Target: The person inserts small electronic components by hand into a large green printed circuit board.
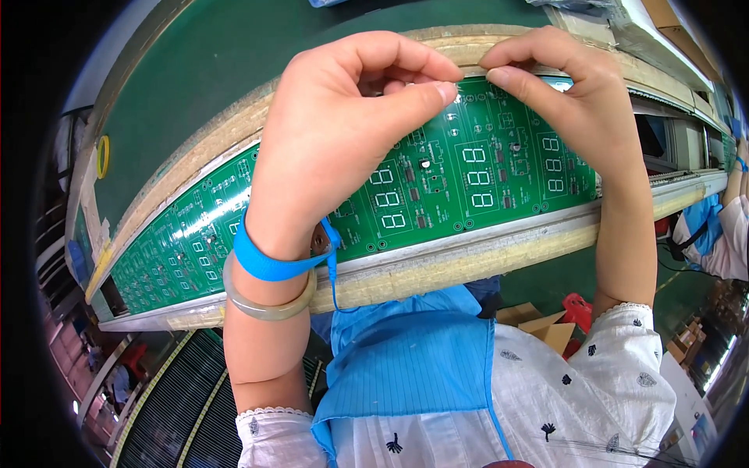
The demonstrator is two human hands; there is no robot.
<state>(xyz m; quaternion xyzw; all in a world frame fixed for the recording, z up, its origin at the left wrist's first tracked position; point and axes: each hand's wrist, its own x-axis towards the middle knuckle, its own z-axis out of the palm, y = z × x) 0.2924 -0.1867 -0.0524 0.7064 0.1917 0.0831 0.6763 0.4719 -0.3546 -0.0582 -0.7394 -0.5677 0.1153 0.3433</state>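
Note:
A long row of green circuit boards [445, 204] lies in front of me, printed with white digit outlines and dotted with small components. Over its far edge, my left hand [343, 117] is closed in a pinch, the thumb pressed toward the curled fingers; whatever sits between them is hidden. To its right, my right hand [566, 90] pinches with thumb and forefinger at the same edge, and anything held there is too small to make out. A blue wrist strap [269, 259] with a cord circles my left wrist, above a pale bangle [269, 306].
A metal and wooden rail [468, 248] runs along the near side of the boards. Beyond them stretches a wooden ledge [211, 129] with a green surface [195, 70] behind it. A yellow ring [103, 157] lies at the far left. Another person's arm [733, 222] shows at the right rim.

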